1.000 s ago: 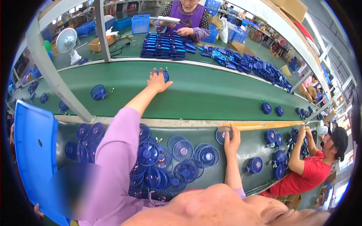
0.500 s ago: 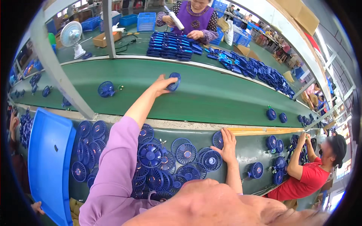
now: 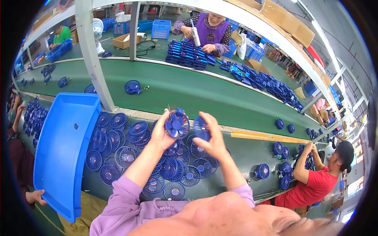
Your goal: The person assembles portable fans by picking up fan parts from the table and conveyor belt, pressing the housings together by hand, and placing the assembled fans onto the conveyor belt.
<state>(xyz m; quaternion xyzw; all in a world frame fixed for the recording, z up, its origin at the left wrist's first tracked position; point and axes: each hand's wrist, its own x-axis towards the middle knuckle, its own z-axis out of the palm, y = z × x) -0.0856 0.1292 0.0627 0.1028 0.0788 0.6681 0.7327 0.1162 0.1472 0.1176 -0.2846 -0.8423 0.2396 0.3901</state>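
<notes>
My left hand grips a blue fan head, its blades and round cage facing up. Close to its right, my right hand holds a round blue fan grille tilted on edge. The two parts are apart, with a small gap between them. Below both hands, many loose blue grilles lie spread in overlapping heaps on the dark green bench.
Beyond the bench runs a green conveyor belt carrying blue fan heads. A blue tray stands at left, next to a white post. A co-worker in purple works across the belt; another in red sits at right.
My left hand has come back from over the belt with a fan head. My right hand has lifted a grille off the bench and brought it beside the fan head. The view has shifted.
</notes>
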